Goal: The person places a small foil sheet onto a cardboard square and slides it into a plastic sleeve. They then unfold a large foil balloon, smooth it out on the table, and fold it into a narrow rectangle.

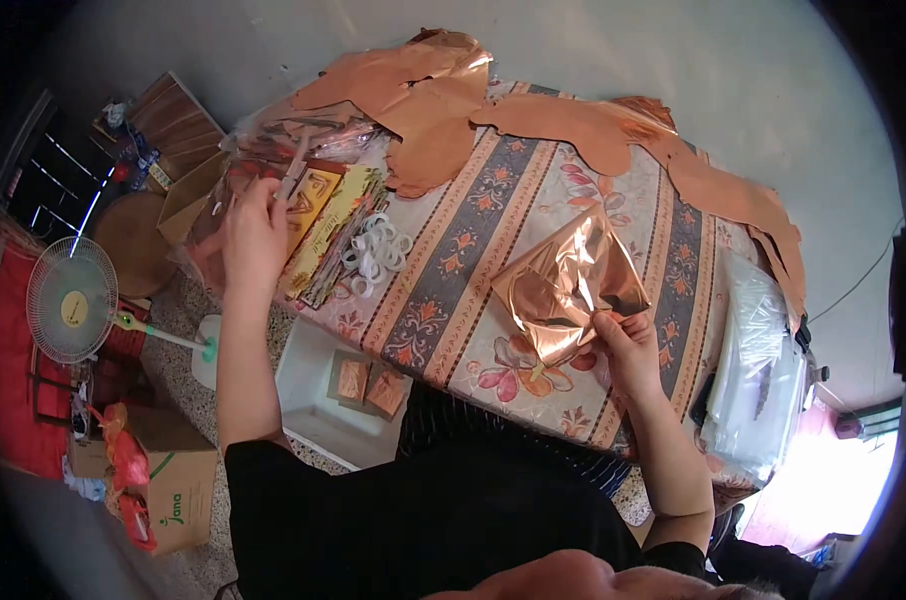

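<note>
My right hand (628, 345) pinches the near corner of a shiny copper-coloured foil sheet (573, 270), which spreads creased over the tablecloth. My left hand (256, 235) is at the far left of the table, fingers curled down by a clear plastic bag (318, 133). A thin pale strip (296, 165) stands out beside its fingertips; whether they grip it I cannot make out. Just right of that hand lie a yellow-and-brown printed card (314, 205) and a stack of yellow printed packets (333, 230). Several white rings (378, 248) are piled against the stack.
Brown sheets with curved cut edges (553, 125) run along the wall side of the patterned tablecloth (443, 290). Clear plastic sleeves (753, 370) lie at the right edge. Below the table, a white tub (318, 405) holds copper-coloured packets (385, 392). A fan (73, 300) stands left.
</note>
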Available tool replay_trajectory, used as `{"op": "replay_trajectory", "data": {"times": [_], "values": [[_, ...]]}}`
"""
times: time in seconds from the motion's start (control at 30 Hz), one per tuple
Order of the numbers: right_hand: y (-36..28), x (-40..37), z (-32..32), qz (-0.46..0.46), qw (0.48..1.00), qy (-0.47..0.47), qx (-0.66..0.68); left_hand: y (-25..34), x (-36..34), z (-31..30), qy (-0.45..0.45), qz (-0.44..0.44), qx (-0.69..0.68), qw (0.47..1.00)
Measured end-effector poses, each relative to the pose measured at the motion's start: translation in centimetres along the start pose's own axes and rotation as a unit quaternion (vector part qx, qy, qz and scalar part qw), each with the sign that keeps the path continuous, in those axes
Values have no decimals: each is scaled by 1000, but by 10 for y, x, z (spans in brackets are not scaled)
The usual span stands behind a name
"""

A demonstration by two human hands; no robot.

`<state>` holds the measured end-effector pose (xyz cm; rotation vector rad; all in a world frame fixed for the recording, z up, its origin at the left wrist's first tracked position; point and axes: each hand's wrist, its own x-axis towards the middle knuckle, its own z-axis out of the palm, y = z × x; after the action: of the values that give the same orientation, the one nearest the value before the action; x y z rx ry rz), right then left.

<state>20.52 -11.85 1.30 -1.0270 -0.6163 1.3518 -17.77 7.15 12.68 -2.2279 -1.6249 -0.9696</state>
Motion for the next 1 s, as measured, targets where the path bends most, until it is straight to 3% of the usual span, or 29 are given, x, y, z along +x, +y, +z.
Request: {"op": "replay_trajectory", "data": {"times": [0.07,0.13,0.2,0.23,0.27,0.33,0.37,0.4,0.43,0.47,0.5,0.57,0.6,0.67,0.7,0.8,1.0], "values": [[-4,-3,3,-8,1000,7,2,-4,7,-13,30,1,46,998],[-11,-4,8,-76,997,15,-30,-1,17,-32,152,50,84,984],[-10,2,-9,-112,990,51,-74,19,20,-45,258,25,-3,966],[-15,2,-11,-140,986,73,-49,31,20,-49,255,-17,-158,954],[-22,2,-13,-169,981,93,-24,36,19,-41,254,-18,-159,954],[-41,-1,-14,-213,965,135,74,39,14,-19,153,-44,-380,911],[-44,1,-35,-253,962,68,78,50,6,-6,63,-45,-368,927],[-52,0,-32,-272,952,101,99,67,-5,10,-26,-45,-354,934],[-53,1,-35,-281,950,91,102,84,-23,31,-87,-88,-401,908],[-54,2,-40,-290,948,81,106,87,-35,63,-143,-67,-407,900],[-50,6,-49,-285,952,55,96,99,-50,85,-172,-30,-414,894],[-45,6,-40,-260,961,58,71,127,-70,102,-228,-48,-428,873],[-43,6,-38,-236,969,63,47,136,-78,113,-230,-49,-430,871],[-38,10,-43,-225,972,38,47,145,-90,131,-162,-18,-352,922],[-38,9,-38,-217,975,33,28,147,-90,129,-142,0,-378,915],[-37,7,-37,-214,976,26,5,142,-83,120,-211,-48,-370,903],[-32,8,-30,-201,978,60,-4,138,-84,124,-169,-39,-371,912]]}}
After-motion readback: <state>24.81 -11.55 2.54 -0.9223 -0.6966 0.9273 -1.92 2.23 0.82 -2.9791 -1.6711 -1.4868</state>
